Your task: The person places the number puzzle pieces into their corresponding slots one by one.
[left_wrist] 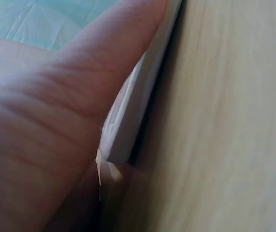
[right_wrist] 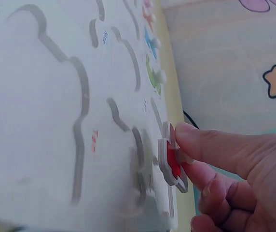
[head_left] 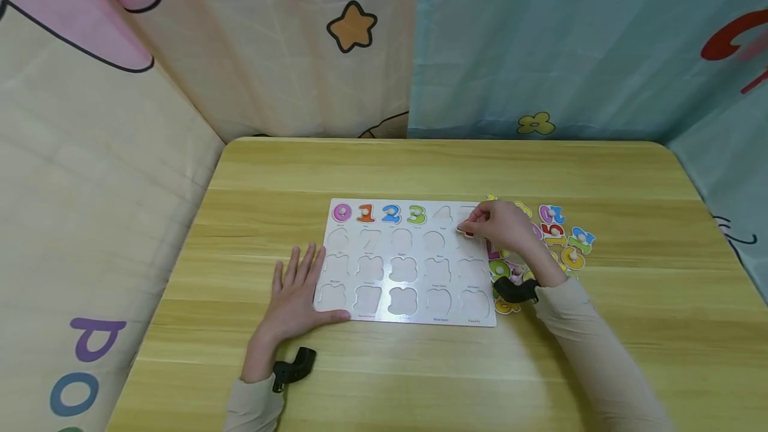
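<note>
A white number puzzle board (head_left: 386, 252) lies on the table, with rows of shaped recesses. Its top row holds a pink 0 (head_left: 341, 213), an orange 1 (head_left: 366, 213), a blue 2 (head_left: 392, 214) and a green 3 (head_left: 417, 215). My left hand (head_left: 294, 302) rests with fingers spread at the board's lower left corner, the thumb on its front edge. Thumb and fingers of my right hand (head_left: 507, 225) pinch a red number piece (right_wrist: 172, 162) by its knob, above the upper right part of the board. Which number it shows cannot be made out.
Loose number pieces lie piled to the right of the board, among them a red 15 (head_left: 553, 232) and a yellow piece (head_left: 573, 259); the right hand and wrist cover part of the pile. Wooden table (head_left: 384, 379) surrounds the board. Printed curtains (head_left: 270, 45) hang behind and beside it.
</note>
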{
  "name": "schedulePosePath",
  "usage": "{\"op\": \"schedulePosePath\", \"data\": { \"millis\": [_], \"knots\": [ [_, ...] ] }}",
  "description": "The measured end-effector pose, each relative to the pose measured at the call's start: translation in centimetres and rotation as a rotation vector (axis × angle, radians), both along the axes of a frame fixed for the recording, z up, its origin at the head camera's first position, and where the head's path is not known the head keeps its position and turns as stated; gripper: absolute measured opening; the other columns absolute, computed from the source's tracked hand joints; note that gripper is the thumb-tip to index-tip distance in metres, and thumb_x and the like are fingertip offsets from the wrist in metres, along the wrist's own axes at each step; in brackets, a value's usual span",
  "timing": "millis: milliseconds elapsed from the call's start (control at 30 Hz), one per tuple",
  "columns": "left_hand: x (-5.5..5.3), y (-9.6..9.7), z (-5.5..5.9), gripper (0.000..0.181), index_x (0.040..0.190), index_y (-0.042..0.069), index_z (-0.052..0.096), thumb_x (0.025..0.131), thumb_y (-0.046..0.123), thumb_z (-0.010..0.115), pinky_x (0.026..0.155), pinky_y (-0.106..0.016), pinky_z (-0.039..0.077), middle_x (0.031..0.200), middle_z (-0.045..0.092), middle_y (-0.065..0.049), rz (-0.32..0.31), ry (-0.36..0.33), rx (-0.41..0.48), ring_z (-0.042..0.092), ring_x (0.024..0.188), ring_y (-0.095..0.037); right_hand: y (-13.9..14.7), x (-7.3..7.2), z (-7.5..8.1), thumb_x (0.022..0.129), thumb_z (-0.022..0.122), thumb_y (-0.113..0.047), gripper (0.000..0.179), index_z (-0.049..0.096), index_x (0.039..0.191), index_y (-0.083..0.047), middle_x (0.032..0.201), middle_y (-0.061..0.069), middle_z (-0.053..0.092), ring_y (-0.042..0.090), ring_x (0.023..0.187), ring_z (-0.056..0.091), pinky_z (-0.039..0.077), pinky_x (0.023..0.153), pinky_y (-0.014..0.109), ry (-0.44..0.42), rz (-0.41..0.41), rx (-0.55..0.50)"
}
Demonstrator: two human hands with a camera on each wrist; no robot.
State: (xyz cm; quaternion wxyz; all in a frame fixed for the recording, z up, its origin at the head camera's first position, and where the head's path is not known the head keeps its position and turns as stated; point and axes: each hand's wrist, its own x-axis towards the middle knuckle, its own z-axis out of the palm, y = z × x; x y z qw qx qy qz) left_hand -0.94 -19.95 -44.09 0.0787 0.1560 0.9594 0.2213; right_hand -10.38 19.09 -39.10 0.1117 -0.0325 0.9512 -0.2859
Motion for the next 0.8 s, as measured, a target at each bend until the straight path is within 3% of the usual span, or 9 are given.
{"op": "schedulePosePath", "data": {
  "millis": [267, 800],
  "knots": [
    [-0.1, 0.0, 0.2, 0.124, 0.153, 0.008, 0.011, 0.064, 0.075, 0.066, 0.108, -0.055, -0.010, 0.158, 0.005, -0.013, -0.002, -0.001, -0.004, -0.008, 0.141, -0.035, -2.6, -2.2, -0.3, 0.083, 0.073, -0.036, 0.028, 0.068, 0.078, -0.009, 0.066, 0.001, 0.058, 0.021, 0.062, 0.050, 0.035, 0.054, 0.032, 0.010, 0.012, 0.007],
    [0.0, 0.0, 0.1, 0.125, 0.153, 0.007, 0.013, 0.063, 0.075, 0.067, 0.107, -0.056, -0.009, 0.157, 0.006, -0.014, 0.003, 0.002, -0.002, -0.007, 0.141, -0.036, -4.3, -3.3, -0.8, 0.082, 0.074, -0.037, 0.029, 0.068, 0.081, -0.008, 0.069, 0.003, 0.059, 0.021, 0.064, 0.051, 0.036, 0.053, 0.030, -0.029, -0.004, 0.039]
  ]
}}
